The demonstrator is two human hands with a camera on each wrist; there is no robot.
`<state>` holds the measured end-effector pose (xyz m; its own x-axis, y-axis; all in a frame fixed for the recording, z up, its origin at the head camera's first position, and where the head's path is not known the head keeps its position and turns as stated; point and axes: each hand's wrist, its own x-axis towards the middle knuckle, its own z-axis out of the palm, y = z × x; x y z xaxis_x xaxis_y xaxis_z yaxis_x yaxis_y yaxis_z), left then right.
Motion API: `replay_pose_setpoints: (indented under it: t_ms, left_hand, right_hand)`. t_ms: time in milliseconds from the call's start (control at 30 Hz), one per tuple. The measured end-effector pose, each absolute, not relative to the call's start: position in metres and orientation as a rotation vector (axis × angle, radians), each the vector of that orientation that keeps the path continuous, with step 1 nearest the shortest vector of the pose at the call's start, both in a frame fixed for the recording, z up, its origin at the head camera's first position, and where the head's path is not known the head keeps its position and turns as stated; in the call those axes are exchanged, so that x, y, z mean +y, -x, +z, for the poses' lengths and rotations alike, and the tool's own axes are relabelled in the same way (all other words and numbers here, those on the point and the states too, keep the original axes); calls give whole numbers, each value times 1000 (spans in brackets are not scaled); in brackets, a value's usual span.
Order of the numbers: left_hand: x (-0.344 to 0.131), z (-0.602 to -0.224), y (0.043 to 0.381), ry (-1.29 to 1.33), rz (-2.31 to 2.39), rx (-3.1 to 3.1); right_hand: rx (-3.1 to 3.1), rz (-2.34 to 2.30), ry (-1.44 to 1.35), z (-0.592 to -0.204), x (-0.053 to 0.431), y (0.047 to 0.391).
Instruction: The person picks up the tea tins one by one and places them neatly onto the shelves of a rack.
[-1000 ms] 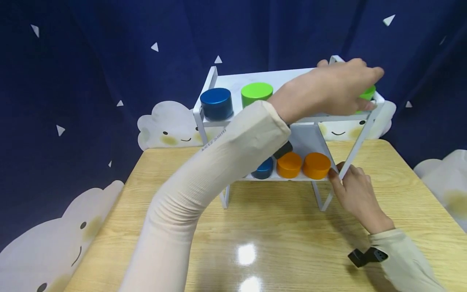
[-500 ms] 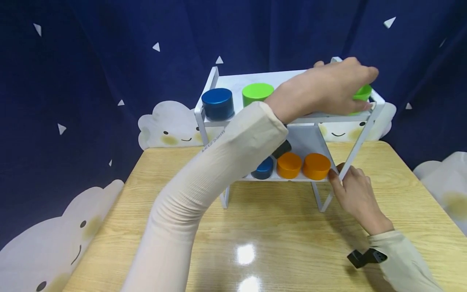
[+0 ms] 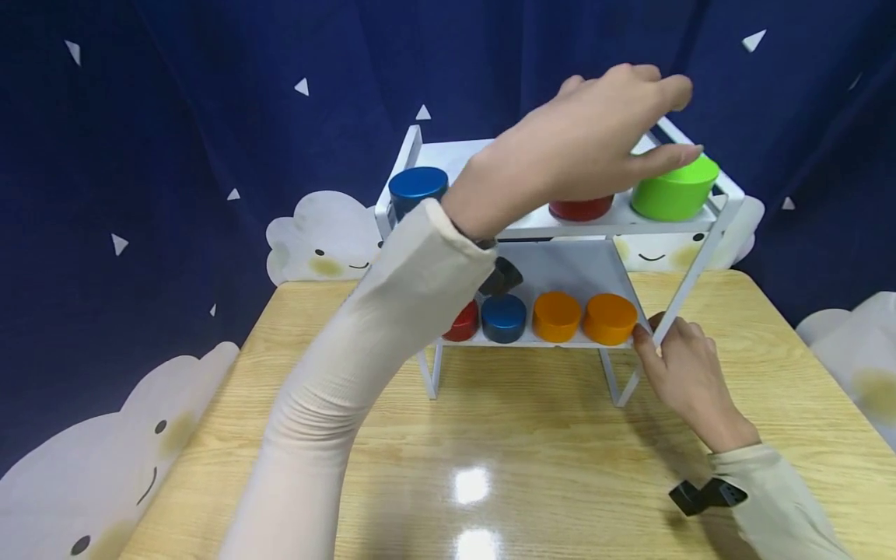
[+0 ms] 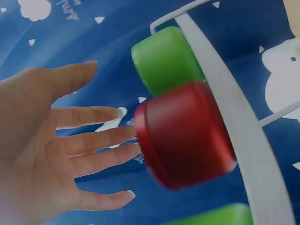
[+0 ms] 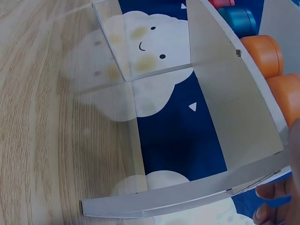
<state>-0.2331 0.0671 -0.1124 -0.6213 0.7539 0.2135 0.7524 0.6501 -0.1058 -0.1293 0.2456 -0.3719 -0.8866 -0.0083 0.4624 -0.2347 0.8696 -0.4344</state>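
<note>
My left hand (image 3: 581, 140) hovers over the upper shelf of a white two-tier rack (image 3: 689, 272), fingers spread, holding nothing. Below its thumb a green tin (image 3: 672, 194) stands at the shelf's right end; a red tin (image 3: 582, 208) beside it is partly hidden by the hand. In the left wrist view, the fingers extend toward the red tin (image 4: 185, 136), with the green tin (image 4: 166, 61) beyond. My right hand (image 3: 689, 373) grips the rack's right front leg near the lower shelf, its thumb close to an orange tin (image 3: 610, 319). Its fingertips (image 5: 265, 192) show behind the frame.
A blue tin (image 3: 418, 187) stands at the upper shelf's left end. Along the lower shelf are red (image 3: 462, 320), blue (image 3: 504, 319) and a second orange tin (image 3: 557, 316). The rack stands on a wooden table (image 3: 525, 451) before a dark blue curtain (image 3: 210, 117).
My left hand has let go of the green tin at the upper shelf's right end and risen up and left, uncovering the green and red tins. The right hand has stayed on the rack.
</note>
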Motion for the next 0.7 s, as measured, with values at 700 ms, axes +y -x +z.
replay_pose_setpoints:
  t_ms: [700]
  left_hand:
    - [-62,-350,92,1119,-957,-2423]
  right_hand:
    - [-2656,539,-209,-357,260,120]
